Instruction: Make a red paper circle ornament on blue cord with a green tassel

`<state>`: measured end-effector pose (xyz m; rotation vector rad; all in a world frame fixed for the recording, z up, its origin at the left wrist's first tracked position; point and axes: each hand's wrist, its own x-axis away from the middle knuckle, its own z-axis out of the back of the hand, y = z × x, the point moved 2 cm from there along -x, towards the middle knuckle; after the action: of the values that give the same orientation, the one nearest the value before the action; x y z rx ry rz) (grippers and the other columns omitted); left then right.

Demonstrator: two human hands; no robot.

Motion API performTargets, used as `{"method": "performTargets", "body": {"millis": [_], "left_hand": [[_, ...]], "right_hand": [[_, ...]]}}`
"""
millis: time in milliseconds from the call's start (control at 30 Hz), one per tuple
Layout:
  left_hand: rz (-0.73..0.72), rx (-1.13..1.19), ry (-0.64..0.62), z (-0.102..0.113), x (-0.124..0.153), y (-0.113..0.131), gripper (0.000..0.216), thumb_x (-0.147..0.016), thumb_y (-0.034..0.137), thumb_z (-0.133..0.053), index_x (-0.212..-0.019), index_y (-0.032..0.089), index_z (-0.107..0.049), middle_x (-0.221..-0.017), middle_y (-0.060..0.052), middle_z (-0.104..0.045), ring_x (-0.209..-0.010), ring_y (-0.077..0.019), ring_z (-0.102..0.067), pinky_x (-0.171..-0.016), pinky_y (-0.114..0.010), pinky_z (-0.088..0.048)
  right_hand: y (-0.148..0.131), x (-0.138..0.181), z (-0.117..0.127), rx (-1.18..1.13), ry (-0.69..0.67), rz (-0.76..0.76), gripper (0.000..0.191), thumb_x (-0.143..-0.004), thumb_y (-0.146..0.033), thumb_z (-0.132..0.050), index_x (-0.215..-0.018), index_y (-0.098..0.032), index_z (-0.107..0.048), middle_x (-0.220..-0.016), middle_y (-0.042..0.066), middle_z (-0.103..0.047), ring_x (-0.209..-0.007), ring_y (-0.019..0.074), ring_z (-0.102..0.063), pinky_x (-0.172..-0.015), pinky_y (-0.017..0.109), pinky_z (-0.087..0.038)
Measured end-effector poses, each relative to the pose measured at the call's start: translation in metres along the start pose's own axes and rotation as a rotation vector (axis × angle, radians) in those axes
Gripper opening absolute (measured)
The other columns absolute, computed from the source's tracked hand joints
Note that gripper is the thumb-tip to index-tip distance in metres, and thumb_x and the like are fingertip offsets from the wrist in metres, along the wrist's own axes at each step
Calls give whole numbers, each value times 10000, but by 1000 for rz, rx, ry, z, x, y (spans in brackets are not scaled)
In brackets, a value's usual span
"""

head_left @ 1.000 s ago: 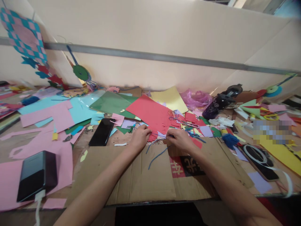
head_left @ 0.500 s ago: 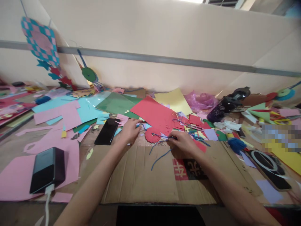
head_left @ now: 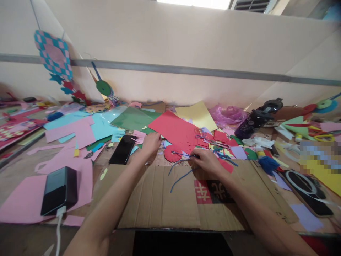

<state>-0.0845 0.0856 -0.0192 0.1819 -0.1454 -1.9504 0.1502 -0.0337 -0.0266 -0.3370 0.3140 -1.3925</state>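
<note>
Blue string [head_left: 183, 164]: I see it running from the centre of the red paper disc [head_left: 172, 153] across to my right hand [head_left: 207, 161]. Its loose ends trail down over the cardboard sheet [head_left: 160, 202]. The disc lies flat at the far edge of the cardboard, just left of the right hand. The right fingers [head_left: 196, 159] are pinched narrow on the string, with the hand resting on the cardboard.

My left hand [head_left: 150, 144] is left of the disc and apart from it, knuckles up, with fingers curled down onto paper scraps. I can't tell if it grips anything. A short blue string bit [head_left: 161, 145] lies just beside its fingertips.

The black phone [head_left: 123, 149] lies face up just left of the left hand. Behind the hands are the red sheet [head_left: 170, 128], green sheet [head_left: 130, 119] and yellow sheet [head_left: 197, 113], overlapping each other. A pink plastic bag [head_left: 227, 114] and a dark device [head_left: 255, 118] sit far right.

A blue yarn ball [head_left: 268, 164] lies right of the right hand, near the cardboard edge. A second phone [head_left: 310, 193] sits at near right with a white ring on it. A power bank [head_left: 59, 190] with a white cable rests on pink paper [head_left: 23, 202] at near left. A woven teal-pink piece [head_left: 54, 57] hangs on the wall at far left.
</note>
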Motion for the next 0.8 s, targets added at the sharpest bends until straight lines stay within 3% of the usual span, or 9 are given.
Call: {"method": "performTargets", "body": {"millis": [100, 267, 433, 633, 800], "left_hand": [[47, 144, 10, 5, 0, -2, 154, -898, 170, -485, -978, 181, -617, -1024, -111, -721, -951, -242, -655, -779, -322, -430], [172, 846, -38, 9, 3, 5, 91, -858, 118, -526, -807, 190, -503, -655, -14, -658, -654, -158, -634, -654, -255, -439], [187, 1280, -35, 26, 9, 19, 54, -849, 151, -564, -901, 163, -563, -585, 24, -605, -574, -120, -603, -610, -225, -451], [162, 1440, -35, 47, 15, 24, 192, -775, 181, -646, -960, 156, -603, -646, 37, -586, -508, -79, -534, -573, -217, -455], [132, 1148, 14, 47, 25, 18, 160, -782, 241, -622, -918, 158, -633, -730, -10, -639, -675, -141, -615, -670, -272, -496]], "right_hand": [[1, 0, 0, -6, 9, -4, 145, -888, -194, -560, -894, -197, -704, -929, 46, -722, -845, 171, -638, -685, 239, -375], [0, 0, -1, 7, 17, -2, 143, -893, -213, -567, -894, -196, -709, -919, 45, -722, -848, 172, -638, -681, 240, -371], [0, 0, 1, 4, 29, -13, 155, -894, -226, -560, -893, -205, -713, -920, 43, -728, -842, 173, -639, -669, 239, -363], [6, -2, 5, -18, 18, -56, 150, -869, -195, -589, -926, -202, -728, -929, 36, -739, -861, 180, -652, -677, 237, -382], [8, -2, 16, 37, -57, -9, 143, -860, -200, -627, -940, -200, -746, -1002, 60, -721, -920, 200, -654, -731, 253, -430]]}}
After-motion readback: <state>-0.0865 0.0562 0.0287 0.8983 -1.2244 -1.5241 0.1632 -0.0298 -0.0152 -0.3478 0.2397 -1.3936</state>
